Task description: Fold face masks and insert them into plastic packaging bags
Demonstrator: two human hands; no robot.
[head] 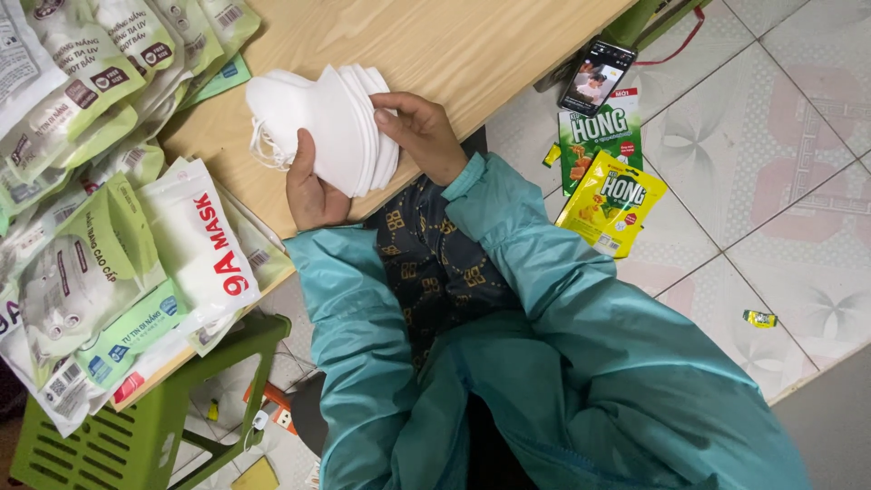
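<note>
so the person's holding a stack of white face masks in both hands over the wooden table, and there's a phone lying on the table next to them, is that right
Not quite. The head view shows the phone lying on the tiled floor, beyond the wooden table's edge, not on it. The rest holds: left hand and right hand hold the stack of white face masks over the table.

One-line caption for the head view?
Both hands, left hand and right hand, hold a stack of white masks over a wooden table.

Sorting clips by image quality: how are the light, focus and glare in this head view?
Head view: soft, even light; hands and white mask stack sharp; mild sheen on the glossy packets; the white masks run near overexposed, their edges hard to separate.
</note>
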